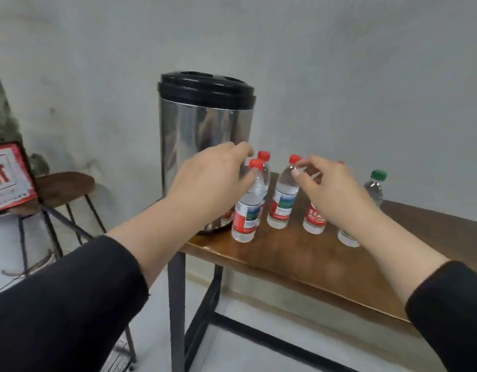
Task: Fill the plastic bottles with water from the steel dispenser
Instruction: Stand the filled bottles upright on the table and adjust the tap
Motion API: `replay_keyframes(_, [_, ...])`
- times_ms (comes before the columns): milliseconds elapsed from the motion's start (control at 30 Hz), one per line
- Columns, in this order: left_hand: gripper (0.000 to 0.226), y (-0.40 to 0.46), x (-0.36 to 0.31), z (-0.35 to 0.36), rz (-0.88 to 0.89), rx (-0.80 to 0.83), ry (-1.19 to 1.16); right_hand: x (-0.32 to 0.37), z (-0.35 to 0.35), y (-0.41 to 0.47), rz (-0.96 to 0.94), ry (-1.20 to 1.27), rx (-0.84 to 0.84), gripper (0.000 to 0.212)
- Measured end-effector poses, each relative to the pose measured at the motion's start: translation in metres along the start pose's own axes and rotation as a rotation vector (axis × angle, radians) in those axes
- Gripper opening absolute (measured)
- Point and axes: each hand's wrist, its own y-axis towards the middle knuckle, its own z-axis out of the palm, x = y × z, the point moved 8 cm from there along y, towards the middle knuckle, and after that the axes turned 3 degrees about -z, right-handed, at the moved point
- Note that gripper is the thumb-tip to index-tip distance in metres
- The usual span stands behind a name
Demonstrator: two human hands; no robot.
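Against the grey wall, both hands hovered over capped bottles, left hand (209,181) and right hand (336,189) loosely curled, gripping nothing; better steady one bottle (249,202) before uncapping.

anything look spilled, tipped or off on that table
No spill or tipped bottle shows. One oddity: the steel dispenser sits at the table's left corner, its base seeming to overhang the edge.

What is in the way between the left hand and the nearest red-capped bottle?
Nothing visible. The left hand hovers right beside the nearest clear plastic bottle with a red cap, close to its neck, with only air between. The tall steel dispenser with a black lid stands behind, not between them. Whether the fingers already touch the bottle is unclear.
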Motion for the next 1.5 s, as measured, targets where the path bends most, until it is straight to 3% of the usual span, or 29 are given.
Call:
replay_keyframes(133, [0.05, 0.039, -0.021, 0.031, -0.056, 0.07, 0.15, -0.042, -0.01, 0.034, 0.064, -0.065, 0.057, 0.038])
replay_keyframes(267, [0.046, 0.066, -0.022, 0.067, -0.127, 0.167, 0.291, -0.055, 0.018, 0.08, 0.022, -0.218, 0.171, 0.05])
replay_keyframes(467, [0.039, 0.081, -0.009, 0.107, -0.202, 0.323, 0.269, -0.062, 0.063, 0.13, 0.008, -0.5, 0.39, 0.045])
replay_keyframes(633, [0.037, 0.091, 0.002, 0.122, -0.249, 0.381, 0.219, -0.074, 0.082, 0.143, 0.052, -0.464, 0.389, 0.038])
replay_keyframes(733, [0.025, 0.087, 0.001, 0.114, -0.211, 0.311, 0.218, -0.077, 0.08, 0.138, 0.05, -0.365, 0.341, 0.039])
replay_keyframes(867, [0.026, 0.059, 0.0, 0.085, -0.2, 0.298, 0.117, -0.065, 0.053, 0.111, 0.018, -0.254, 0.329, 0.025])
replay_keyframes(1033, [0.027, 0.009, 0.022, 0.002, -0.246, 0.295, -0.047, 0.002, -0.003, 0.062, -0.07, -0.188, 0.236, 0.024])
replay_keyframes(1100, [0.026, -0.016, 0.038, -0.034, -0.24, 0.308, -0.023, 0.034, -0.01, 0.041, -0.128, -0.119, 0.226, 0.03])
replay_keyframes(1200, [0.031, -0.062, 0.074, -0.079, -0.253, 0.322, 0.052, 0.094, 0.0, 0.002, -0.278, -0.004, 0.285, 0.016])
replay_keyframes(1367, [0.031, -0.148, 0.156, -0.13, -0.369, 0.367, 0.24, 0.216, 0.062, -0.067, -0.381, 0.143, 0.434, 0.015])
replay_keyframes(1500, [0.03, -0.21, 0.227, -0.145, -0.501, 0.381, 0.335, 0.287, 0.146, -0.089, -0.495, 0.156, 0.558, 0.025])
